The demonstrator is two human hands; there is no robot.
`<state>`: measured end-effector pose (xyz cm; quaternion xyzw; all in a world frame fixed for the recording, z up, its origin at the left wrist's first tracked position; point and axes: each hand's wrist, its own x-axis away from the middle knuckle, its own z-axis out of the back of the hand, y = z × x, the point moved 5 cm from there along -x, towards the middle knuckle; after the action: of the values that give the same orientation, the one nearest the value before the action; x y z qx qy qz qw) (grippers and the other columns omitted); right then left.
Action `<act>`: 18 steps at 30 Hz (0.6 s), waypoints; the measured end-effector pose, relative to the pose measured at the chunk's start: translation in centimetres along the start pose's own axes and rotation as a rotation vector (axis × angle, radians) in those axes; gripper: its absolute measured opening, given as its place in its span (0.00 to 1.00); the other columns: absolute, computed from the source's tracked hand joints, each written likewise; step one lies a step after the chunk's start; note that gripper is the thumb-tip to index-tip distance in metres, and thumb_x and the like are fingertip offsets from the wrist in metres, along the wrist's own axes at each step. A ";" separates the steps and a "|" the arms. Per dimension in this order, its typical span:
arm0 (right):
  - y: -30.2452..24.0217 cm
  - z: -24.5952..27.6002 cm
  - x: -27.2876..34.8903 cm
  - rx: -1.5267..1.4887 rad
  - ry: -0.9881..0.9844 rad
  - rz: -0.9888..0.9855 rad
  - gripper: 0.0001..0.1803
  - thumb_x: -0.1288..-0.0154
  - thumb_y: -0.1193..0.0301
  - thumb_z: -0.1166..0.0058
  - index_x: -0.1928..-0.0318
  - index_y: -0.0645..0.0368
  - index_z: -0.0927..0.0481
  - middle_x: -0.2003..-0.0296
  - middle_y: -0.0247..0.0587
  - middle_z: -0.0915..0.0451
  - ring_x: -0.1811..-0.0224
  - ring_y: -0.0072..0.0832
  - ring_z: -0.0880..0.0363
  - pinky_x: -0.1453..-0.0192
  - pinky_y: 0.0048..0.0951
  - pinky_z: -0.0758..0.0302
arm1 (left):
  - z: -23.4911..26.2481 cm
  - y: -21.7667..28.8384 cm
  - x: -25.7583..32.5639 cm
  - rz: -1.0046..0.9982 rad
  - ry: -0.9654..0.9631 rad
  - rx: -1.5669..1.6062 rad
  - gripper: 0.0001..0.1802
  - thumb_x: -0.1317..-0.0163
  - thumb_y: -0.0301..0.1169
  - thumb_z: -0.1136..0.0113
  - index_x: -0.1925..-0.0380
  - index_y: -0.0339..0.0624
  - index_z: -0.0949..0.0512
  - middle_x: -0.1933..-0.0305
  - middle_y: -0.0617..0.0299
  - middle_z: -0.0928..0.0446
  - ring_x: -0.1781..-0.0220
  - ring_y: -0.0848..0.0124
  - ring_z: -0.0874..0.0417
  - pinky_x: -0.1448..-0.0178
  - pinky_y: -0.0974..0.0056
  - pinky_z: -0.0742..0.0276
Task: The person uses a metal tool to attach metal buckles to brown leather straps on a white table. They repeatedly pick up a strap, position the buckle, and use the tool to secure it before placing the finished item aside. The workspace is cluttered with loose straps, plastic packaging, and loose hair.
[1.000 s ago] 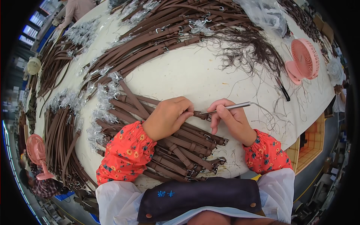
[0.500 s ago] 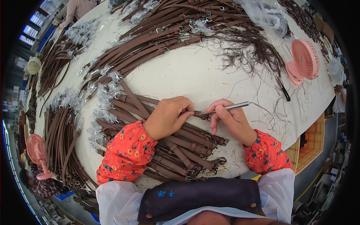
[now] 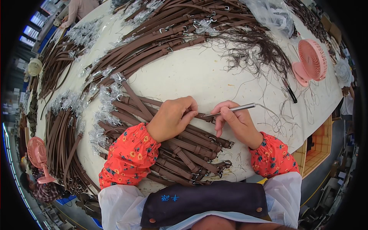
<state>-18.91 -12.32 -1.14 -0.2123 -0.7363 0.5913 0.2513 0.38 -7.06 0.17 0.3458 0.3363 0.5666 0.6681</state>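
My left hand is closed, pinching a brown leather strap whose end sticks out past the fingertips. My right hand grips a slim silver pen-shaped tool between thumb and fingers, a thin cord trailing from its rear end. The tool's tip rests at or just above the strap's end; contact is too small to tell. Beneath my left hand and wrist lies a heap of brown buckled straps, their buckles toward the right and clear plastic wrapping around their left ends.
More straps spread across the far side of the white table. Another bundle lies at left. A tangle of dark threads, a black pen-like object and a pink fan occupy the right; a second pink fan stands far left.
The fingers of my left hand have shifted slightly upward at the strap. My right hand and the tool have hardly moved.
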 end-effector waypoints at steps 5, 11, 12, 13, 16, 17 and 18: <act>0.0 0.3 -0.1 0.015 0.037 0.050 0.21 0.17 0.58 0.59 0.50 0.65 0.24 0.72 0.38 0.20 0.74 0.23 0.19 0.63 0.23 0.23 | -0.2 0.3 -0.2 -0.034 0.029 0.032 0.07 0.37 0.23 0.37 0.60 0.35 0.22 0.64 0.51 0.21 0.68 0.58 0.18 0.63 0.59 0.23; 0.0 0.3 -0.2 0.042 0.042 0.078 0.20 0.17 0.58 0.59 0.50 0.65 0.24 0.72 0.37 0.20 0.75 0.22 0.19 0.58 0.23 0.23 | -0.5 0.4 -0.2 -0.160 0.041 -0.108 0.05 0.37 0.22 0.37 0.61 0.38 0.21 0.65 0.55 0.22 0.69 0.59 0.19 0.63 0.61 0.24; 0.0 0.3 -0.2 0.042 0.042 0.075 0.20 0.17 0.58 0.59 0.50 0.65 0.24 0.72 0.37 0.20 0.75 0.22 0.19 0.56 0.24 0.23 | -0.5 0.6 -0.2 -0.149 0.041 -0.107 0.05 0.37 0.22 0.37 0.61 0.38 0.20 0.65 0.54 0.22 0.68 0.59 0.19 0.63 0.61 0.24; 0.0 0.3 -0.2 0.042 0.041 0.072 0.20 0.17 0.58 0.60 0.50 0.65 0.24 0.72 0.36 0.20 0.75 0.22 0.19 0.55 0.24 0.23 | -0.5 0.6 -0.2 -0.139 0.041 -0.107 0.04 0.37 0.22 0.38 0.62 0.38 0.20 0.65 0.54 0.22 0.68 0.58 0.19 0.62 0.61 0.24; 0.0 0.3 -0.2 0.037 0.043 0.045 0.20 0.17 0.58 0.60 0.50 0.65 0.24 0.73 0.35 0.20 0.75 0.22 0.19 0.51 0.25 0.23 | -0.5 0.6 -0.2 -0.129 0.037 -0.100 0.04 0.36 0.22 0.38 0.62 0.38 0.21 0.65 0.54 0.22 0.68 0.58 0.19 0.63 0.61 0.24; 0.0 0.3 -0.2 0.035 0.044 0.032 0.20 0.17 0.59 0.60 0.50 0.65 0.24 0.73 0.35 0.20 0.75 0.22 0.19 0.50 0.26 0.24 | -0.5 0.6 -0.2 -0.124 0.036 -0.099 0.04 0.36 0.23 0.38 0.62 0.38 0.21 0.65 0.54 0.22 0.68 0.58 0.19 0.63 0.61 0.24; 0.0 0.3 -0.2 0.038 0.041 0.044 0.20 0.17 0.59 0.60 0.50 0.65 0.24 0.73 0.35 0.20 0.75 0.22 0.18 0.50 0.26 0.23 | -0.5 0.6 -0.2 -0.118 0.035 -0.097 0.04 0.36 0.23 0.38 0.62 0.38 0.21 0.66 0.54 0.22 0.68 0.58 0.19 0.63 0.61 0.25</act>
<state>-18.92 -12.64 -1.17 -0.2358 -0.7146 0.6062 0.2572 -0.37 -7.17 0.39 0.2825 0.3398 0.5478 0.7104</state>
